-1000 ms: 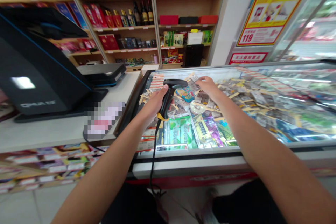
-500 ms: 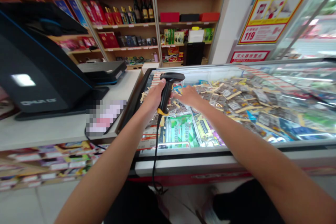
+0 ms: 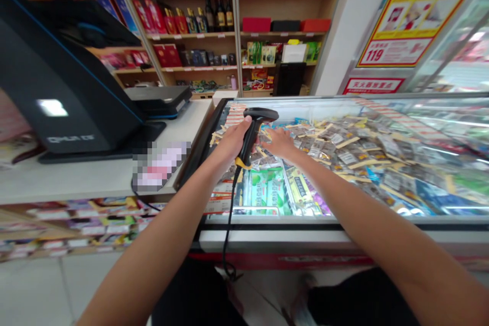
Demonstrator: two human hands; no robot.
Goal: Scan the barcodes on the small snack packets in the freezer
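In the head view my left hand is wrapped round the grip of a black and yellow barcode scanner. Its head points to the right, and a black cord hangs from its lower end. My right hand is just right of the scanner, over the chest freezer. Its fingers are stretched out and hold nothing I can see; whether they touch the packets is unclear. Around it lie many small clear packets of brown food. Green ice-lolly packs and a yellow pack lie nearer me.
To the left, a counter bears a black checkout machine, a flat black device and a blurred-out flat item. Shelves with boxes and bottles stand behind. Small goods fill racks under the counter.
The view has shifted a little, so everything sits slightly further right. My left hand keeps the scanner. My right hand's fingers look more spread.
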